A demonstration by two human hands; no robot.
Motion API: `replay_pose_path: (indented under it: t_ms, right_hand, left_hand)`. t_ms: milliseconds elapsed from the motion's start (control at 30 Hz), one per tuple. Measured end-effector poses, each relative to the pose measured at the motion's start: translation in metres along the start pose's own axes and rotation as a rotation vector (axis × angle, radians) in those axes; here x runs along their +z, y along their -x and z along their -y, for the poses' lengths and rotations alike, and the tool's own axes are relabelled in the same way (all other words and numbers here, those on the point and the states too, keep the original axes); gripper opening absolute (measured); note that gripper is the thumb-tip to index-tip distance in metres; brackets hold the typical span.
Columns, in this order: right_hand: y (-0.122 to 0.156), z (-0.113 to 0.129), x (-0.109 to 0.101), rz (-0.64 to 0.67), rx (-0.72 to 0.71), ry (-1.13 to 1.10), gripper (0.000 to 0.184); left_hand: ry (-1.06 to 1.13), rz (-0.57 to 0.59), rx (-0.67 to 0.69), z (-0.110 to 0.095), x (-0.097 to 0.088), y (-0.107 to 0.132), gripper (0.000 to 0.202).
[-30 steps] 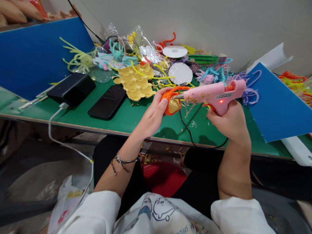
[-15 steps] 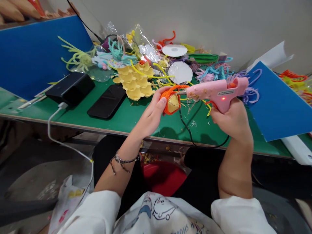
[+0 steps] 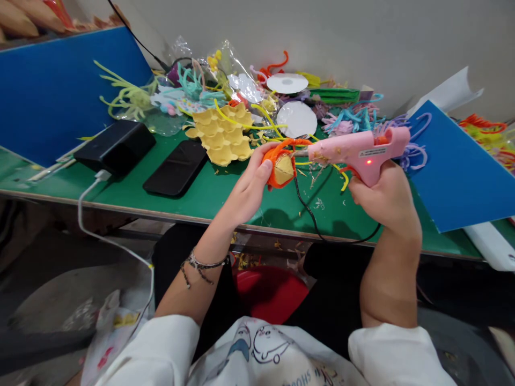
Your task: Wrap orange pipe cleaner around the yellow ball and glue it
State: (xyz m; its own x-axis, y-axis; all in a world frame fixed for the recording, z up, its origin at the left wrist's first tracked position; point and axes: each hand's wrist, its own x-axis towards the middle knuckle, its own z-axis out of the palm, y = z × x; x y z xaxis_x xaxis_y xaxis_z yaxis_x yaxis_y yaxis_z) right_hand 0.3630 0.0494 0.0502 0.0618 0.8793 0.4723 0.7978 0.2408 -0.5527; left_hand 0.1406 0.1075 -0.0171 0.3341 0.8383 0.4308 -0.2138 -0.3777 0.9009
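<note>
My left hand [image 3: 248,187] is closed on a small yellow egg-carton cup wrapped in orange pipe cleaner [image 3: 280,166], held above the green table [image 3: 225,193]. My right hand [image 3: 380,195] grips the handle of a pink hot glue gun [image 3: 354,151] whose red light is on. The gun's metal nozzle points left and touches the top of the orange piece. A black cord [image 3: 309,214] hangs from the gun across the table edge.
A yellow egg-carton piece [image 3: 223,134], a black phone [image 3: 177,167] and a black power bank [image 3: 116,146] with a white cable lie to the left. Pipe cleaners, plastic bags and white discs [image 3: 298,119] crowd the back. Blue boards [image 3: 454,166] stand at both sides.
The glue gun has shifted slightly right and up, and the left hand has turned the orange piece a little against the nozzle.
</note>
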Motion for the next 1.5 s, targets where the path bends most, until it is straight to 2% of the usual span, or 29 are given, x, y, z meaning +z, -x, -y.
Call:
replay_pose_path:
  t_ms: [333,1100,1200,1367,1500]
  right_hand:
    - [0.0014,-0.0020,-0.0004,0.018,-0.001,0.015,0.014]
    - [0.0025,0.0007,-0.0043,0.077,0.003,0.026,0.014]
    - [0.0029,-0.0005,-0.0036,0.059,0.017,0.038,0.013]
    - [0.0039,-0.0018,0.0005,0.008,0.036,0.034,0.027]
    - [0.0046,-0.0007,0.0017,-0.010,0.072,0.075,0.021]
  left_hand:
    - [-0.030,-0.009,0.003,0.0025,-0.0019,-0.0013,0.058]
    - [0.090,-0.053,-0.063,0.0050,-0.0037,-0.0042,0.056]
    - [0.098,-0.062,-0.054,0.0046,-0.0036,-0.0043,0.056]
    - [0.108,-0.057,-0.064,0.0041,-0.0034,-0.0040,0.055]
    - [0.114,-0.045,-0.054,0.0061,-0.0040,-0.0039,0.052]
